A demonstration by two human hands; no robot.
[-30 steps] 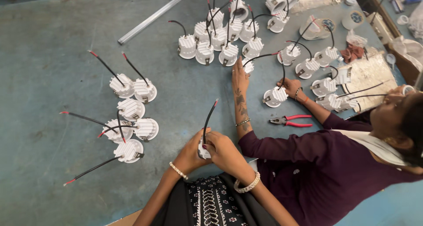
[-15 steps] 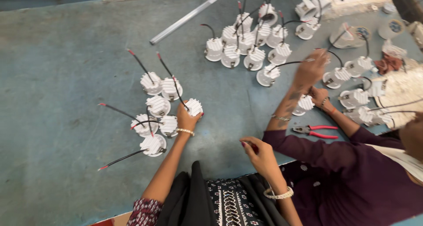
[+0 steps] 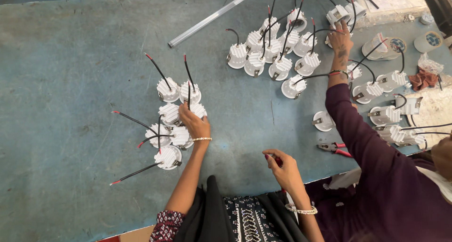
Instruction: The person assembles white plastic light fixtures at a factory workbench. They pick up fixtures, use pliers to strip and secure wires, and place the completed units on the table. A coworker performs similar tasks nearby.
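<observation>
Lamp point(image 3: 197, 111), white and finned, sits in the near cluster point(image 3: 172, 122) on the blue table point(image 3: 70, 82), under the left hand point(image 3: 195, 124), whose fingers point(image 3: 184, 111) curl loosely over it. Nearer, the right hand point(image 3: 282, 166) is half clenched at the table edge around something small and red. Beyond, a co-worker's hand point(image 3: 340, 41) reaches into the far cluster point(image 3: 278, 53); pliers point(image 3: 335, 148) lie beside their sleeve.

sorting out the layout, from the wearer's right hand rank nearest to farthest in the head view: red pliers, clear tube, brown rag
1. Red pliers: just to the right of the right hand, near the table's front edge.
2. Brown rag: far right, near the table's right edge.
3. Clear tube: top of the view, lying slantwise at the table's far side.

The rag and tube are fairly close in rank.
</observation>
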